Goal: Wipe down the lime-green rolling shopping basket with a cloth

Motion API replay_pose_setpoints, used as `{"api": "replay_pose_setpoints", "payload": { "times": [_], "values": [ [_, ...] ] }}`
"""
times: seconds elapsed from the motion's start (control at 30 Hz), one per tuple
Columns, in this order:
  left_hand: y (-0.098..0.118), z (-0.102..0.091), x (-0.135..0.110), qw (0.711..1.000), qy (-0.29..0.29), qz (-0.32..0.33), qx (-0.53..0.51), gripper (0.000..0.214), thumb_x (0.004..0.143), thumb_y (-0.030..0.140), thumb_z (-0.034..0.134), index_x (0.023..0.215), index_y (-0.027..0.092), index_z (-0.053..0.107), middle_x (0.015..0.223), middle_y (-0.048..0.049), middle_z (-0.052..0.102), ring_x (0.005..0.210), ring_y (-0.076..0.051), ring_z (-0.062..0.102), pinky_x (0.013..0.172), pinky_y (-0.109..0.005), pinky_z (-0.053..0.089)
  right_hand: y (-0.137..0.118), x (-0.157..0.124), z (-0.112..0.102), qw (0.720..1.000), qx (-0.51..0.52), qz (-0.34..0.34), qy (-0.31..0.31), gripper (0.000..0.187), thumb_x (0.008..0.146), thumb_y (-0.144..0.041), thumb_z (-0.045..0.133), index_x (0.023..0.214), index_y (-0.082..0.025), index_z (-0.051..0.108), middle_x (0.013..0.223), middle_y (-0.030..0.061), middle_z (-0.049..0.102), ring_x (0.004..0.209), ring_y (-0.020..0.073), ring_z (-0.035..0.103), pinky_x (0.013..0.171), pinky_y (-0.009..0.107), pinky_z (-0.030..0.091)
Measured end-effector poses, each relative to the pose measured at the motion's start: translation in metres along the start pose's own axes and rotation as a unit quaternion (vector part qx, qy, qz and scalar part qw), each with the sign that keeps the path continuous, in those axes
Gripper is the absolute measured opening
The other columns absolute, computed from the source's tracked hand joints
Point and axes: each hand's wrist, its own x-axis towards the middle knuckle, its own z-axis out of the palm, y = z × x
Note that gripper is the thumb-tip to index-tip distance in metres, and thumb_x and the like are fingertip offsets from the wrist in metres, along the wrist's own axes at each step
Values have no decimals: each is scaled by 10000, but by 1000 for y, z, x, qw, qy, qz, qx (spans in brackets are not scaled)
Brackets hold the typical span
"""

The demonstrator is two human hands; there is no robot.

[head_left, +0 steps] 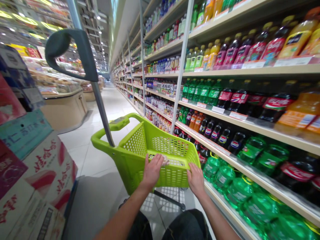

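Note:
A lime-green plastic shopping basket (140, 141) on wheels stands on the tiled aisle floor just ahead of me. Its grey pull handle (75, 50) rises on a metal rod (102, 110) to the upper left. My left hand (152, 170) rests over the basket's near rim, fingers curled down inside on a pale cloth-like thing I cannot make out. My right hand (195, 180) grips the same rim at its right corner, fingers wrapped over the edge. The basket's inside looks otherwise bare.
Long shelves (250, 126) of bottled soft drinks run along the right, close to the basket. Stacked printed cartons (37, 180) stand at the left. A curved counter (65, 110) sits farther back left. The white-tiled aisle (110, 100) stretches ahead.

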Motion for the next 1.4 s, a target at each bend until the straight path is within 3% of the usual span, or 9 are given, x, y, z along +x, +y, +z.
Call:
{"api": "replay_pose_setpoints", "payload": {
  "times": [0.2,0.3,0.5,0.6,0.8,0.93,1.13,1.33,1.4],
  "values": [
    [-81,-63,10,981,111,-131,88,344,813,163,390,1140,202,492,1219,-98,539,1144,-234,467,1029,-579,48,0,-1,5,999,15,10,28,401,827,-278,319,1094,-109,566,1135,122,578,1090,241,482,954,422,305],
    [-67,-58,8,987,82,-117,77,353,804,128,373,1125,200,503,1205,-90,551,1141,-225,470,1035,-567,74,-1,-1,6,999,15,15,36,401,823,-273,314,1092,-120,567,1128,120,581,1086,245,483,951,435,302],
    [-1,-7,4,1000,-7,-9,3,404,795,70,331,1121,226,511,1209,-59,553,1144,-189,472,1062,-513,94,3,-1,2,999,27,5,19,407,829,-264,297,1108,-118,555,1140,120,573,1097,236,474,948,426,306],
    [-22,-21,6,999,16,-26,21,399,792,83,342,1121,234,511,1204,-60,557,1131,-197,484,1058,-527,68,7,-2,2,999,29,6,26,402,826,-262,298,1103,-130,558,1130,115,579,1090,231,479,944,424,307],
    [-100,-84,16,975,128,-142,112,355,805,148,360,1129,197,497,1204,-101,548,1124,-236,480,1028,-568,48,4,-3,6,999,22,17,42,413,829,-282,286,1084,-121,568,1126,116,582,1088,239,477,950,441,282],
    [-77,-67,16,982,97,-137,91,346,802,125,343,1096,190,514,1165,-91,576,1119,-220,482,1030,-544,106,1,-2,6,999,18,18,40,423,837,-288,275,1085,-110,568,1117,124,586,1083,240,481,945,439,282],
    [-13,-22,8,1000,-6,-14,-10,370,810,103,318,1088,227,528,1172,-53,580,1124,-175,481,1058,-488,114,2,-1,4,999,26,18,41,411,839,-291,276,1083,-138,569,1108,111,590,1075,228,485,937,432,290],
    [-55,-51,19,988,72,-126,49,347,808,156,345,1104,211,517,1184,-83,566,1125,-221,479,1040,-549,82,3,-2,2,998,42,21,40,416,843,-290,270,1090,-130,564,1117,114,587,1083,230,482,943,440,284],
    [-54,-48,20,988,71,-127,49,339,811,166,350,1104,203,516,1172,-83,576,1118,-220,487,1038,-541,111,-4,-2,-1,998,44,21,42,407,841,-280,281,1095,-127,560,1118,118,587,1091,242,478,950,469,268]
  ]
}}
